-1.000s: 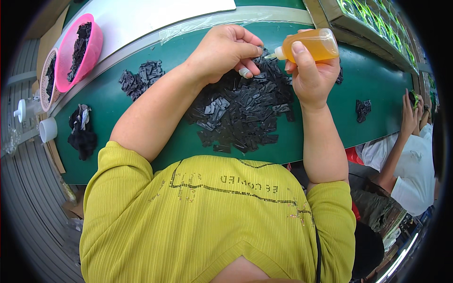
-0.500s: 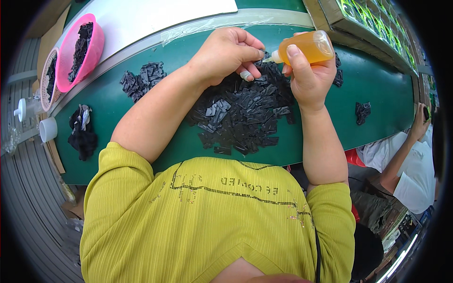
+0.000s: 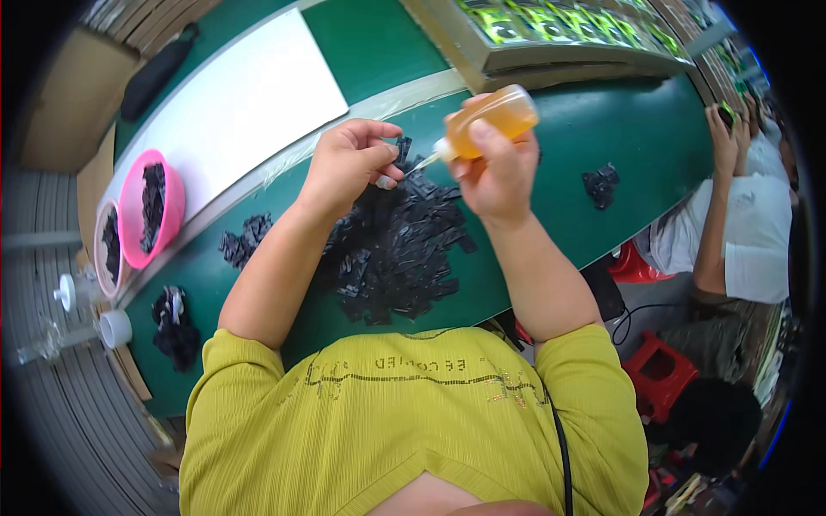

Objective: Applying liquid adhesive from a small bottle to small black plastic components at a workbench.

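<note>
A squeeze bottle of amber liquid (image 3: 506, 115) is wrapped in my right hand (image 3: 499, 179), tilted with its thin nozzle pointing down and left. Across from it, my left hand (image 3: 351, 168) pinches a small flat black piece (image 3: 403, 151) between thumb and fingers; a white wrap is on one fingertip. The nozzle tip comes close to this hand, but I cannot tell whether it touches the piece. Beneath both hands spreads a large pile of black flat pieces (image 3: 400, 254). A smaller heap of black pieces (image 3: 247, 239) lies beside my left forearm.
On the green table (image 3: 637, 129) lies another small black heap (image 3: 601, 185) to the right. At left are a pink basket (image 3: 176, 202), a dark cloth (image 3: 175, 331) and a white cup (image 3: 115, 328). A white board (image 3: 267, 95) and a box of green-and-black packages (image 3: 551, 56) stand behind. A co-worker (image 3: 757, 232) sits at right.
The whole view has shifted and turned, so the table contents appear further left and lower. Both hands keep their holds, with the bottle still aimed toward the left hand.
</note>
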A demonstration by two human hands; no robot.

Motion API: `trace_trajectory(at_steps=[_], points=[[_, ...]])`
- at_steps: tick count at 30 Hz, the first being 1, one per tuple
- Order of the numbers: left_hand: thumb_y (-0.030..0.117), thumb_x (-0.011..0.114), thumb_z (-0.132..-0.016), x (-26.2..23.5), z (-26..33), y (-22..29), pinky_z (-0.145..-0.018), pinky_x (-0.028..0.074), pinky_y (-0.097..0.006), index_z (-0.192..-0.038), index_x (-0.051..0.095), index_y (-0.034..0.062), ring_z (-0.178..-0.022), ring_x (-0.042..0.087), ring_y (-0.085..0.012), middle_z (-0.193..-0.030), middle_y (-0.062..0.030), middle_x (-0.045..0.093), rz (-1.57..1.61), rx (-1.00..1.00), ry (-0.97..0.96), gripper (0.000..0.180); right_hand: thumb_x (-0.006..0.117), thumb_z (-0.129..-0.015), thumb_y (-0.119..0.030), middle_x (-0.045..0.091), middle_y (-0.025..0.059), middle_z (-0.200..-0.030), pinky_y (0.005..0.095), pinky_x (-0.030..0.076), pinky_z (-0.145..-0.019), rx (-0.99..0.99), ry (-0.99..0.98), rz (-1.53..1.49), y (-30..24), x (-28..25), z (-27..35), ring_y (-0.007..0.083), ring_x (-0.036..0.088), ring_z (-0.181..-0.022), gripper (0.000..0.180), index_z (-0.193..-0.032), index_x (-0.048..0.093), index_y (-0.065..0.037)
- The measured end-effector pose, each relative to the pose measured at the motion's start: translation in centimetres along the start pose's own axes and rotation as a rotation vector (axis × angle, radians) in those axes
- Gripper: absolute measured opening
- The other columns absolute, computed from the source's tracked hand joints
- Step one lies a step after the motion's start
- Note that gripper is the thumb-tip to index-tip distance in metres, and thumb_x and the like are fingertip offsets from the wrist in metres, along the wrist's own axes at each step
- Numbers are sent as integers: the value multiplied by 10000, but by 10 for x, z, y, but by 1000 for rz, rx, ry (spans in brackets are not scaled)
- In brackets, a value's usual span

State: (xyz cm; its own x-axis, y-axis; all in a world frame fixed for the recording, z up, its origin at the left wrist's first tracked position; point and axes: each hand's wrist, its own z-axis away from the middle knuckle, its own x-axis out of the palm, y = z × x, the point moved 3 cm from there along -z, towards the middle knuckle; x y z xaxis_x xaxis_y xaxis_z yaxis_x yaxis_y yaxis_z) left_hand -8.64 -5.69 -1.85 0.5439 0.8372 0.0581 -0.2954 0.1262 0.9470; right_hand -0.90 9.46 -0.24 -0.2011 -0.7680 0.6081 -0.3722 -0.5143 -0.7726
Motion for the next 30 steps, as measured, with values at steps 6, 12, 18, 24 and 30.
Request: trace_trajectory(at_steps=[6, 12, 18, 24, 30], points=[[70, 646, -779, 61, -48, 24, -568, 504, -267, -961, 611, -55, -636, 598, -144, -826, -87, 627, -261, 202, -116, 224, 593, -777, -71, 575, 59, -720, 187, 385, -425, -15, -48, -93, -15, 10, 13, 77, 481, -473, 199, -954, 525, -14], [115, 671, -787, 54, -41, 16, -571, 501, -280, -937, 621, -49, -660, 601, -143, -843, -87, 637, -132, 227, -54, 227, 606, -775, -75, 567, 51, -726, 185, 384, -414, -15, -94, -85, -8, 7, 12, 75, 489, -487, 201, -951, 521, -30], [118, 650, -798, -31, 30, 20, -548, 471, -249, -969, 614, -9, -658, 594, -130, -860, -69, 644, -167, 165, 109, 216, 554, -824, -158, 616, 135, -882, 199, 415, -445, -67, -28, -4, -10, -7, 10, 106, 520, -535, 264, -1052, 524, -27], [136, 697, -738, -171, 104, 5, -504, 408, -212, -848, 637, 30, -599, 541, -86, -742, -11, 608, -449, 60, 598, 164, 554, -809, -127, 608, 160, -856, 229, 415, -434, -15, -5, -65, -7, 0, 6, 140, 505, -513, 247, -1023, 534, -6], [137, 734, -670, -175, 117, -10, -597, 444, -253, -882, 645, 10, -663, 545, -108, -755, -22, 609, -681, 20, 398, 262, 567, -806, -129, 610, 154, -847, 229, 412, -439, -15, -24, -7, 2, 2, 6, 141, 501, -506, 240, -1012, 540, -10]])
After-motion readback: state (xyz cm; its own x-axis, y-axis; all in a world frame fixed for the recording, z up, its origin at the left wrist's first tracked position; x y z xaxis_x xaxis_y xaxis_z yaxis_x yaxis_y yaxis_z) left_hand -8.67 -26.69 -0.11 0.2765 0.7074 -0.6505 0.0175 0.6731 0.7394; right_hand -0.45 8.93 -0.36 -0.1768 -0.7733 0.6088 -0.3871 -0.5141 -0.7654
